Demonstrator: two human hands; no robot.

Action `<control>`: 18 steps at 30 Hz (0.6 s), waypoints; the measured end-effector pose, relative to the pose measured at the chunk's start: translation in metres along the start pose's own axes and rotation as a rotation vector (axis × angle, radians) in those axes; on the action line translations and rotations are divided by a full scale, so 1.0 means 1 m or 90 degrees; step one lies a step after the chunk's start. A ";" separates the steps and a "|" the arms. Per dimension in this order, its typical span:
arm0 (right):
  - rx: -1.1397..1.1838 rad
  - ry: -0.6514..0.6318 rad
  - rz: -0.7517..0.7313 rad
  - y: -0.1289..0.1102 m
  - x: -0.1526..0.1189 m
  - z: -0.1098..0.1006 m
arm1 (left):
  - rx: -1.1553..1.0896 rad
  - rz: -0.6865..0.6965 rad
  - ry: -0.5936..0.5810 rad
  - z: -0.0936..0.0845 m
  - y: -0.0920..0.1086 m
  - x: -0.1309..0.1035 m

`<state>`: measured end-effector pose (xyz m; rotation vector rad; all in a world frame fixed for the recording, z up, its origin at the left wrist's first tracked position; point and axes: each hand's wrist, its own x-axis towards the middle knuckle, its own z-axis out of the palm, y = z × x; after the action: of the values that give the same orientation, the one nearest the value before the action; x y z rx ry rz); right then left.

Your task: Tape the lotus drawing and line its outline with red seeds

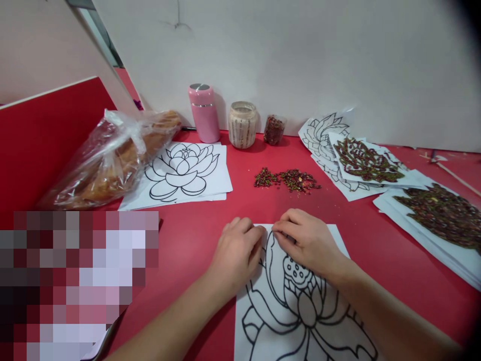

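Note:
A white sheet with a black lotus outline (308, 311) lies in front of me on the red table. My left hand (240, 250) rests at its upper left edge, fingers curled together near the top of the drawing. Close beside it, my right hand (306, 240) is closed in a pinch over the sheet's top, by the tip of a petal outline. Whatever either set of fingers holds is hidden or too small to name. Beyond the hands lies a loose pile of small red and green beans (298, 180).
At the back stand a pink flask (204, 115), a jar (242, 125) and a small cup of beans (274, 130). Lotus sheets (184, 173) and bread in a plastic bag (120, 165) lie left. Bean-covered pictures (443, 215) are stacked right. A blurred patch hides the lower left.

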<state>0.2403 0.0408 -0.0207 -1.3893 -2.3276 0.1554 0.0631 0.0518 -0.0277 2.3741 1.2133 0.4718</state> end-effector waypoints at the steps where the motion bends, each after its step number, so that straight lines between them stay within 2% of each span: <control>1: -0.005 0.001 -0.001 0.000 0.000 0.000 | 0.001 0.000 -0.002 0.000 0.000 0.000; 10: -0.023 0.006 0.000 -0.001 0.000 0.002 | 0.000 -0.006 -0.012 -0.002 0.001 0.000; 18: 0.019 0.010 0.012 0.001 -0.002 0.002 | 0.000 -0.001 -0.009 -0.002 0.000 -0.001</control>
<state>0.2411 0.0394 -0.0237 -1.3932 -2.2919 0.1831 0.0617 0.0509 -0.0265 2.3729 1.2086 0.4540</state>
